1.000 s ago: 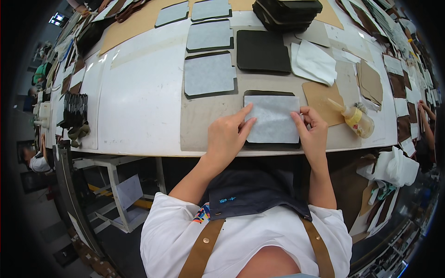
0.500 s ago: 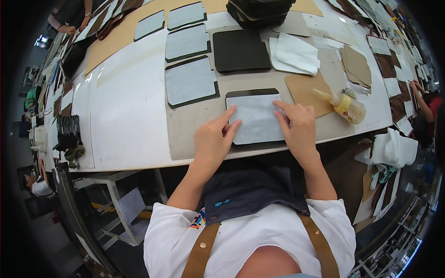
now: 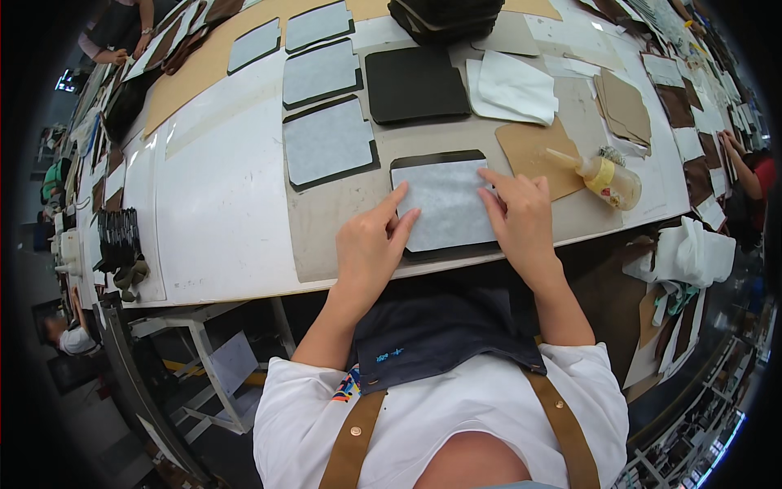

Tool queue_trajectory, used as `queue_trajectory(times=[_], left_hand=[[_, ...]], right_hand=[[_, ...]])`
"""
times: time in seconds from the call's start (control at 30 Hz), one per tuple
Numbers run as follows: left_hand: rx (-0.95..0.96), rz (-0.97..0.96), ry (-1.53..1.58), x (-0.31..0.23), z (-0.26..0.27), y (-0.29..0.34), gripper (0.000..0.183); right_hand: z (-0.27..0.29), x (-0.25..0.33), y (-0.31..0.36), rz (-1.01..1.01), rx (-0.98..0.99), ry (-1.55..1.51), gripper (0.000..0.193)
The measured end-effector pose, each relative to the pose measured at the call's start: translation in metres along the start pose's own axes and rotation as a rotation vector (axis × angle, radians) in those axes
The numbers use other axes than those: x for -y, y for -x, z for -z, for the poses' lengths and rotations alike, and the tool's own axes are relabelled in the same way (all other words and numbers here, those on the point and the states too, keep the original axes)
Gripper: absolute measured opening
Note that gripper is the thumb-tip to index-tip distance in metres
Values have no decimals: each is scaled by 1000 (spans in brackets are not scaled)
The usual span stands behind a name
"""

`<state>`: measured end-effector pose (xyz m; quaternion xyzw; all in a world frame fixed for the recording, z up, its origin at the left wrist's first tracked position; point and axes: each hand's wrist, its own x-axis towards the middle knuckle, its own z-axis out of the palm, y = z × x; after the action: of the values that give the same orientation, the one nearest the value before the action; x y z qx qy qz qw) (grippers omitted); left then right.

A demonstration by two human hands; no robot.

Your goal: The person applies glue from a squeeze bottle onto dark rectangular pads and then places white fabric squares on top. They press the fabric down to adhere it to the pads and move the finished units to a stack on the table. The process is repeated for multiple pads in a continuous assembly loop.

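Note:
In front of me a pale grey-white lining sheet (image 3: pixel 444 208) lies on a dark panel (image 3: pixel 437 157), which shows as a strip along the top and bottom edges. My left hand (image 3: pixel 368 244) touches the sheet's left side with index finger and thumb stretched out and apart. On the opposite side, my right hand (image 3: pixel 523 220) rests its index fingertip near the upper right corner, thumb lower on the same edge. Both hands are open, other fingers partly curled and holding nothing. Beyond them lies a bare dark panel (image 3: pixel 417 85).
Several lined panels (image 3: pixel 328 143) lie at the upper left, beside a dark stack (image 3: pixel 446 18) farther back. White cloth sheets (image 3: pixel 513 88), brown card (image 3: pixel 529 155), a yellowish glue bottle (image 3: pixel 612 183) and tan pieces (image 3: pixel 622 112) lie right. Black straps (image 3: pixel 120 240) hang at the left edge.
My view has shifted slightly, so the table items sit a little farther left. Both hands keep nearly the same places on the sheet.

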<state>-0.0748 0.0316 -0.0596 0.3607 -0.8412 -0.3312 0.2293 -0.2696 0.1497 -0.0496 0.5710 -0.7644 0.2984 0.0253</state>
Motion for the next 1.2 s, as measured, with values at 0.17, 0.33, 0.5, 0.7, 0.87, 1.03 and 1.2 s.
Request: queue_trajectory(times=[0.17, 0.33, 0.5, 0.7, 0.87, 1.03, 1.2], left_hand=[[9, -4, -10, -1, 1, -1, 39], [8, -4, -22, 1, 1, 0, 40], [76, 39, -6, 2, 10, -1, 37], [116, 74, 85, 10, 22, -12, 28], [68, -29, -12, 8, 20, -8, 33], [88, -108, -109, 12, 21, -6, 44], [143, -121, -87, 10, 28, -9, 45]], right_hand=[[2, 0, -1, 7, 13, 18, 26], [1, -2, -4, 11, 33, 33, 28], [2, -5, -4, 5, 55, 33, 29], [8, -9, -3, -61, 116, -13, 32], [7, -8, -2, -43, 141, 10, 36], [11, -7, -3, -33, 158, 3, 40], [13, -8, -2, -44, 177, -13, 44]])
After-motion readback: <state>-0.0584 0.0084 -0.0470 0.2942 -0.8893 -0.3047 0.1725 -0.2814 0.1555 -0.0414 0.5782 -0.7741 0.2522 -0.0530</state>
